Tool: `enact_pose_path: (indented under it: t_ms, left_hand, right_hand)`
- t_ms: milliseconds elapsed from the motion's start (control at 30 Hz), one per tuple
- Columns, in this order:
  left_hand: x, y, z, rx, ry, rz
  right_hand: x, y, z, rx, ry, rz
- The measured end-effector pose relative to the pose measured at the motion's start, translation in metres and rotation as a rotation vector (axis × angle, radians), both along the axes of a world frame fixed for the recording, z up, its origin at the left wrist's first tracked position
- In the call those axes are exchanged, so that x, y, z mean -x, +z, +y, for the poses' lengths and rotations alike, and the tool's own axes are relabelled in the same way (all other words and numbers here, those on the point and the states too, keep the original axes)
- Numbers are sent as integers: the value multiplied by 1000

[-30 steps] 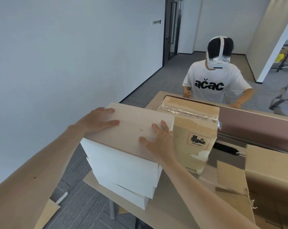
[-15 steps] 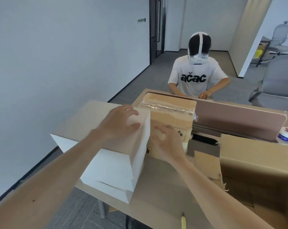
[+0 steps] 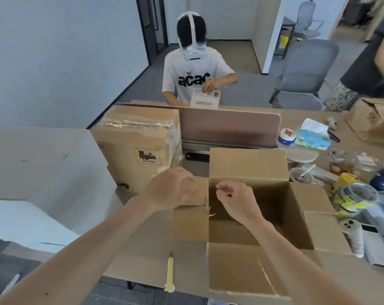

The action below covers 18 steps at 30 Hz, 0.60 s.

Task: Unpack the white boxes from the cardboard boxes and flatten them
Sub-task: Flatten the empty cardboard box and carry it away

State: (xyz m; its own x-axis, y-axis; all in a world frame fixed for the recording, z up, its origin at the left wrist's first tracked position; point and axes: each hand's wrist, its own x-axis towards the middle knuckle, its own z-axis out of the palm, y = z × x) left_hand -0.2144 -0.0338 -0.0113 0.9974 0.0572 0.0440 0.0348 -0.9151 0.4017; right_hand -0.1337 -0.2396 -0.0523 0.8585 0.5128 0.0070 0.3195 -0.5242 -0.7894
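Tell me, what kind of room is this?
Probably an office. There is a grey swivel chair, a divider panel standing between facing work places, and a long shared desk.

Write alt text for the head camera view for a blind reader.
A person's left hand and right hand hover over an open cardboard box, the right's fingers curled above its opening. A white box stack stands left, a taped carton behind.

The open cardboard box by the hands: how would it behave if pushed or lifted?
Likely light for its size: the open cardboard box looks empty inside. It would probably slide easily across the table if pushed. Its spread flaps would likely flop, so the walls seem better to grip.
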Motion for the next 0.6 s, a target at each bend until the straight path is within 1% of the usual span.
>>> enact_pose_path:
  t_ms: [100, 233, 333, 500, 600]
  left_hand:
    - [-15, -35, -39, 8, 28, 110]
    - [-28, -69, -74, 107, 117, 235]
    - [-33, -89, -87, 92, 178, 304]
    - [-37, -110, -98, 76, 246, 334]
    - [-37, -119, -94, 100, 282, 341]
  right_hand:
    - [-21, -21, -63, 69, -56, 53]
    - [-46, -46, -140, 169, -149, 152]
    - [-62, -64, -185, 230, -200, 191]
    - [-83, -86, -231, 305, -296, 171]
    - [-95, -97, -249, 358, -368, 146]
